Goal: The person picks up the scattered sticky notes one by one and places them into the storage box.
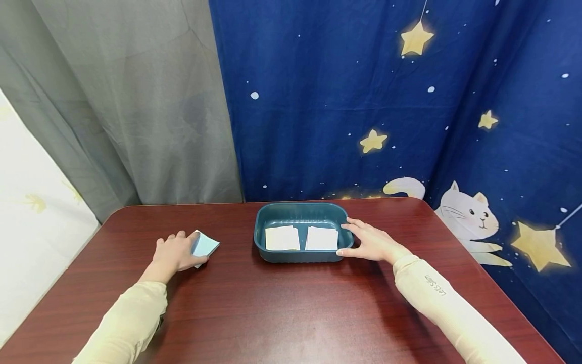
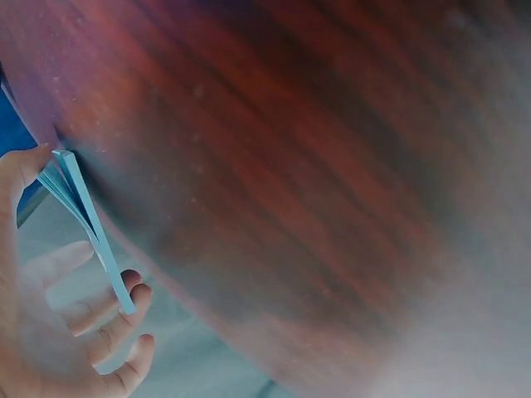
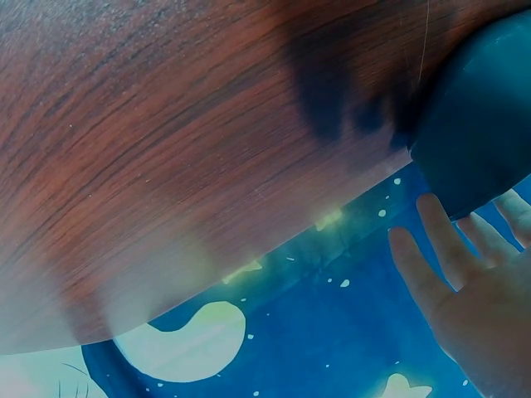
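At the left of the table, my left hand (image 1: 175, 254) pinches a pad of light blue paper notes (image 1: 205, 245) between thumb and fingers. The left wrist view shows the notes (image 2: 93, 224) edge-on, their sheets fanning apart slightly near the thumb. A dark teal plastic bin (image 1: 300, 257) stands at the table's middle, near the back edge. Inside it lie a pale yellow paper stack (image 1: 282, 238) and a white paper stack (image 1: 322, 238), side by side. My right hand (image 1: 373, 241) rests at the bin's right end, fingers extended and spread, thumb at the front rim.
The reddish-brown wooden table (image 1: 291, 313) ends just behind the bin. Behind it hang a grey curtain (image 1: 150, 101) and a blue curtain (image 1: 327, 101) with stars and a white cat.
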The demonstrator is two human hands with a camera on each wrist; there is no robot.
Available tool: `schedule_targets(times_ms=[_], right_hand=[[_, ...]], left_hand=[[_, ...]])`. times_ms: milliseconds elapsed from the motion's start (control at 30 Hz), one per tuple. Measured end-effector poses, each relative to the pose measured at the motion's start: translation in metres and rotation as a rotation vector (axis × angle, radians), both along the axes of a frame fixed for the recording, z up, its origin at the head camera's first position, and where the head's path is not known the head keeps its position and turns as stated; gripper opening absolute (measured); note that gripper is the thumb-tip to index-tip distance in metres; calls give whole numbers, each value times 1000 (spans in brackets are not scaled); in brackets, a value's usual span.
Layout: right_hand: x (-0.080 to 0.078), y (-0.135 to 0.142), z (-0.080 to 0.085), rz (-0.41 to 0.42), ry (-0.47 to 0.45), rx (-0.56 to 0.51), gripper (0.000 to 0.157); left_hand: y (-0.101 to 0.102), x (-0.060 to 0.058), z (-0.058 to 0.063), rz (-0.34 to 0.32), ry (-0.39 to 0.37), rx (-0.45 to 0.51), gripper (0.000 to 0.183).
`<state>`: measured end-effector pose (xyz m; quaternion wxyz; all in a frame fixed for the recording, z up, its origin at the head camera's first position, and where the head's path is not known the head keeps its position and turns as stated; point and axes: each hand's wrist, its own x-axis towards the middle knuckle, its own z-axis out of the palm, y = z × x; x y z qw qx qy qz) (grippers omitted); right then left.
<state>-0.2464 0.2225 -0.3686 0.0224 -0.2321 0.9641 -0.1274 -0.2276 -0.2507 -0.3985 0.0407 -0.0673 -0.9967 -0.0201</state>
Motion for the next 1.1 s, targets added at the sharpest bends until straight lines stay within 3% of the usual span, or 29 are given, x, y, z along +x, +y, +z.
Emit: schedule_targets(times_ms=[433, 800, 1100], right_hand=[[1, 0, -1, 2, 9, -1, 86], [1, 0, 0, 5, 9, -2, 85], [1, 1, 0, 4, 0, 0, 86]], left_hand=[[9, -1, 14, -54, 101, -53, 75], [21, 1, 34, -107, 188, -122, 70], [35, -1, 55, -166, 303, -125, 67]])
